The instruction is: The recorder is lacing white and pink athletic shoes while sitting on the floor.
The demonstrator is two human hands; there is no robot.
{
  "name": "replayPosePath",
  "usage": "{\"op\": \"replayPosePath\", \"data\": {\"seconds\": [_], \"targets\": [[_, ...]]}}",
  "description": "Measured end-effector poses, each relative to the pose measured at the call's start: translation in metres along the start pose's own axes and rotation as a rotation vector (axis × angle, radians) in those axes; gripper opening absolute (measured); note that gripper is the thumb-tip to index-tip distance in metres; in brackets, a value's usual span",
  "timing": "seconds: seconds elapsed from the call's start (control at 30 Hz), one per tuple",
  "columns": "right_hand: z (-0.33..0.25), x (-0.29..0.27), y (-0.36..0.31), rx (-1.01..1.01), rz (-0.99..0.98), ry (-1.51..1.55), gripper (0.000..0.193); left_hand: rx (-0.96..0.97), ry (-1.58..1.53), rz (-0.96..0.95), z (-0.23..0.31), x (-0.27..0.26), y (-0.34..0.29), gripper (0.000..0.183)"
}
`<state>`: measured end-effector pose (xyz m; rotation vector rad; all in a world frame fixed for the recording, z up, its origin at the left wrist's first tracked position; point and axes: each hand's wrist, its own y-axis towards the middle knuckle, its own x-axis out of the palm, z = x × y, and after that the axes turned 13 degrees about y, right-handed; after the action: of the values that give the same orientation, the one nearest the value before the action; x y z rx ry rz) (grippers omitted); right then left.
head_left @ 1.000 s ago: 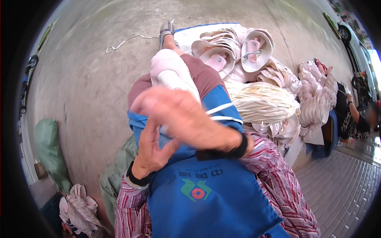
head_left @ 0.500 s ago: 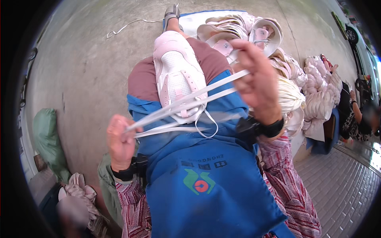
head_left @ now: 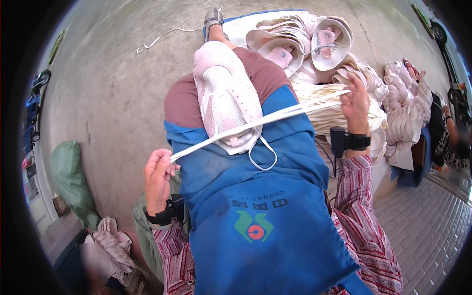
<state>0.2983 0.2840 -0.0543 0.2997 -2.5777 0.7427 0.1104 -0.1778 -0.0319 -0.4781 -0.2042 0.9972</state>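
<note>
A white and pale pink shoe upper (head_left: 225,83) lies across my lap, on the blue apron (head_left: 231,231) and my thighs. Stretched taut over its near end runs a white shoelace (head_left: 246,127), which appears to be doubled. My left hand (head_left: 158,174) pinches one end of the lace, left of the upper. The other end is gripped in my right hand (head_left: 356,103), out to the right above a bundle of cream laces (head_left: 361,123). A thin white loop (head_left: 273,164) hangs from the upper's near edge onto the apron.
Stacked pink and white uppers (head_left: 282,27) stand at the far right of my lap, with more piles (head_left: 400,108) beyond. A green sack (head_left: 71,172) stands on the floor at left. Another person (head_left: 445,135) sits at far right; one more (head_left: 93,260) is at lower left.
My right hand has moved outward to the right and the lace has gone from slack, spread strands to one taut line. My left hand has shifted slightly right and down.
</note>
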Motion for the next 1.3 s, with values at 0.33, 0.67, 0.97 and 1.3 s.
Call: {"op": "replayPosePath", "data": {"seconds": [0.33,0.67,0.97,1.3], "targets": [[0.010,0.023,-0.033,-0.509,-0.450,-1.056,0.027,-0.049,-0.212,-0.084,-0.001,0.035,0.009,0.014],[0.092,0.134,-0.182,0.043,-1.349,-0.702,0.026,-0.044,-0.403,-0.440,0.041,0.054,-0.004,0.018],[0.088,0.128,-0.171,0.252,-1.195,-0.813,0.014,-0.137,-0.290,-0.365,0.030,0.049,-0.014,0.024],[0.068,0.120,-0.145,0.007,-1.070,-1.078,0.014,0.058,-0.133,-0.153,0.008,0.008,-0.024,0.029]]}}
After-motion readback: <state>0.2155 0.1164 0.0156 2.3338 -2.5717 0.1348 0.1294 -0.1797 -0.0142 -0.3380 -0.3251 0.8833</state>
